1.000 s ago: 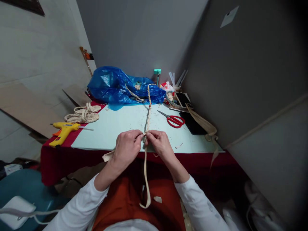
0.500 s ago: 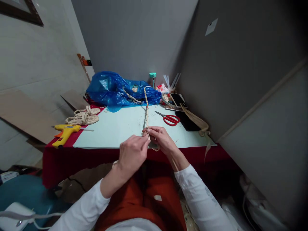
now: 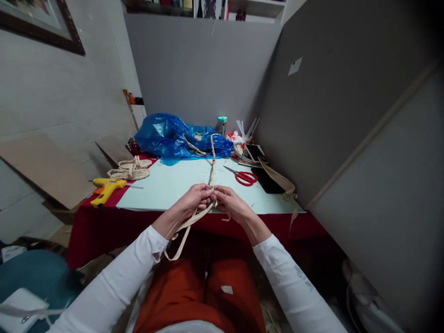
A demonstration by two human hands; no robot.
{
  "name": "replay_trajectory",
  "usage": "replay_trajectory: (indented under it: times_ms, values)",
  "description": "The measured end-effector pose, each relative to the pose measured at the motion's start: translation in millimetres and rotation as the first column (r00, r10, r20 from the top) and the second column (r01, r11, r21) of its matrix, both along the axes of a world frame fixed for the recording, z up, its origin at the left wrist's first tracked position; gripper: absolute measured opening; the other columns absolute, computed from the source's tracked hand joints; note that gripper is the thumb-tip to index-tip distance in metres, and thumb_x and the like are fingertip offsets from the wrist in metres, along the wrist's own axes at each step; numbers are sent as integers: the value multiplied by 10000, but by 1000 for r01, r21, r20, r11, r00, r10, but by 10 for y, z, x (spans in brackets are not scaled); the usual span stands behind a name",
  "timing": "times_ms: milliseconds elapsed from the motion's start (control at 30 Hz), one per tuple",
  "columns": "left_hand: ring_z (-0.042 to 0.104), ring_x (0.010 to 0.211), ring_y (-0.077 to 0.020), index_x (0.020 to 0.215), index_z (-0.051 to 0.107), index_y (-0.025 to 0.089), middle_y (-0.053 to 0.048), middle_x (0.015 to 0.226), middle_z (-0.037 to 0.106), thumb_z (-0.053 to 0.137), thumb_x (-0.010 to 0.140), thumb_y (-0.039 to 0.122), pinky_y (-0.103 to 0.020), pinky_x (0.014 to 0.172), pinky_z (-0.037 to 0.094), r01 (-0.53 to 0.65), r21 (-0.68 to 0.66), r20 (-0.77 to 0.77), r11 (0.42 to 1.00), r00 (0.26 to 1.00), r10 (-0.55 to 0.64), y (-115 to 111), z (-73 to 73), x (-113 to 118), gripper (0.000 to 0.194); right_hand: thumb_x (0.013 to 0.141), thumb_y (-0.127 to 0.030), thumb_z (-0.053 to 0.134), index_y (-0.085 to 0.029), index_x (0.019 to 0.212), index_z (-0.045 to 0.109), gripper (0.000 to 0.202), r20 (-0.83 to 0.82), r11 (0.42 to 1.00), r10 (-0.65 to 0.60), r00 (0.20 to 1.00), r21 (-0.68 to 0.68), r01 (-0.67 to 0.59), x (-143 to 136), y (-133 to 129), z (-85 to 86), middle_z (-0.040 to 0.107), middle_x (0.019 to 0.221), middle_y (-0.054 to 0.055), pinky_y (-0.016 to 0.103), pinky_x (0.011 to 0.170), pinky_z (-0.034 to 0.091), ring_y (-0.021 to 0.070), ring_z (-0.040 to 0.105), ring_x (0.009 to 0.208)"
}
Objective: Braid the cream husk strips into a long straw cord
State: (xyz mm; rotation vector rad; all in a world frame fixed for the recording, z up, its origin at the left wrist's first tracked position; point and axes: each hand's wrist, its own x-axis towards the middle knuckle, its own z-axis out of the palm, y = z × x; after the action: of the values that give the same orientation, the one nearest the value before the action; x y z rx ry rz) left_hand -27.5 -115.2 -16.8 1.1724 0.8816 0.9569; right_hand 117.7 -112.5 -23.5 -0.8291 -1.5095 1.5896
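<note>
A pale braided cord (image 3: 212,167) runs from the blue bag at the back towards me, and both hands pinch its near end above the table's front edge. My left hand (image 3: 198,198) is closed on the cord from the left. My right hand (image 3: 229,200) grips it from the right, fingertips almost touching the left ones. Loose flat fibre strips (image 3: 187,229) hang from the braid under my left wrist, one looping down over my lap. A short strip end (image 3: 227,216) dangles below my right hand. The fingers hide the exact point of braiding.
Red-handled scissors (image 3: 245,178) lie right of the cord, beside a black flat object (image 3: 267,181) and a fibre bundle (image 3: 279,179). A blue plastic bag (image 3: 163,138) lies behind. At left are woven slippers (image 3: 130,170) and a yellow glue gun (image 3: 108,189). A partition (image 3: 347,101) rises at right.
My left hand has moved forward and right to meet the right hand at the braid. Loose strips now show hanging beneath it. The view has tilted up, showing a shelf.
</note>
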Motion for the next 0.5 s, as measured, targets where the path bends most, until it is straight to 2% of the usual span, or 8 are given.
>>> replay_trajectory:
  times_ms: [67, 133, 267, 333, 400, 500]
  values:
    - [378, 418, -18, 784, 574, 103, 13, 593, 523, 661, 705, 213, -136, 385, 207, -23, -24, -51, 999, 998, 21, -19, 24, -28, 161, 826, -358, 463, -150, 869, 495, 216, 180, 994, -60, 982, 100, 42, -10, 5, -7, 436, 632, -52, 179, 446, 238, 58, 345, 486]
    - [386, 394, -27, 741, 573, 103, 26, 529, 504, 647, 704, 190, -146, 389, 252, -55, -15, -116, 998, 992, 53, -16, 33, -36, 120, 855, -303, 387, -148, 893, 481, 186, 362, 971, -150, 920, 227, 69, -7, 26, -10, 474, 645, -36, 187, 484, 305, 75, 402, 516]
    - [462, 380, -70, 630, 542, 124, 18, 438, 504, 633, 715, 190, -192, 436, 375, -117, 15, -209, 993, 971, 117, 7, 1, 2, 141, 845, -247, 426, -150, 820, 499, 124, 521, 933, -247, 817, 357, 54, 55, 74, 28, 520, 619, -19, 212, 542, 335, 99, 449, 557]
    - [429, 350, -57, 585, 522, 130, 7, 435, 518, 628, 716, 194, -181, 402, 325, -139, 26, -242, 990, 960, 141, 0, -12, 28, 180, 831, -234, 463, -157, 714, 508, 147, 573, 913, -272, 773, 407, 19, 95, 71, 69, 531, 585, -10, 224, 553, 319, 106, 454, 554]
    - [332, 316, -27, 566, 511, 137, 17, 441, 509, 612, 715, 199, -174, 362, 220, -166, 33, -264, 986, 950, 169, -18, -8, 52, 191, 830, -220, 471, -159, 659, 525, 189, 609, 891, -295, 736, 453, -19, 125, 43, 110, 560, 583, 4, 232, 572, 313, 112, 470, 564]
    - [225, 312, -17, 537, 490, 154, 56, 413, 423, 599, 689, 198, -196, 360, 119, -207, 45, -289, 977, 934, 211, -36, 10, 83, 192, 833, -191, 462, -161, 725, 590, 170, 631, 861, -330, 702, 507, -51, 160, -14, 156, 631, 654, 24, 228, 605, 323, 124, 520, 616]
